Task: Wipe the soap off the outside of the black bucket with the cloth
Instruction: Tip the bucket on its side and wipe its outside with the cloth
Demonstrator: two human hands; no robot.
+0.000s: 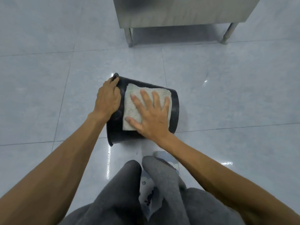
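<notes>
Bucket (174, 109): black, lying on its side on the floor (48, 78), just beyond my knees. Open rim to the left, closed base to the right. Rim tilted, its far end up-left, its near end down toward me. Soap on the wall: cannot tell.

Cloth (131, 109): pale grey-white, roughly square, laid flat on the upturned side of the bucket, between rim and base. Near-left corner reaches toward the rim's lower part; right edge stops short of the base.

My left hand (108, 99): on the far part of the rim, fingers curled over the edge and into the mouth, thumb side on the outer wall. Grip closed around the rim. It lies just beside the cloth's left edge; whether it touches the cloth I cannot tell.

My right hand (151, 116): palm down on the cloth, fingers spread wide and pointing far-left, thumb stretched toward the near-left corner. Grip flat and splayed, pressing, pinching nothing. The heel of the hand overlaps the cloth's near edge and the bucket wall.

Legs (126, 184): mine, in grey trousers, near edge of view.

Slipper (164, 155): light, patterned, partly hidden under my right forearm.

Table (178, 12): steel, on round legs, far side, well apart from the bucket.

Floor: pale glossy tiles, with bright glints near the bucket.
</notes>
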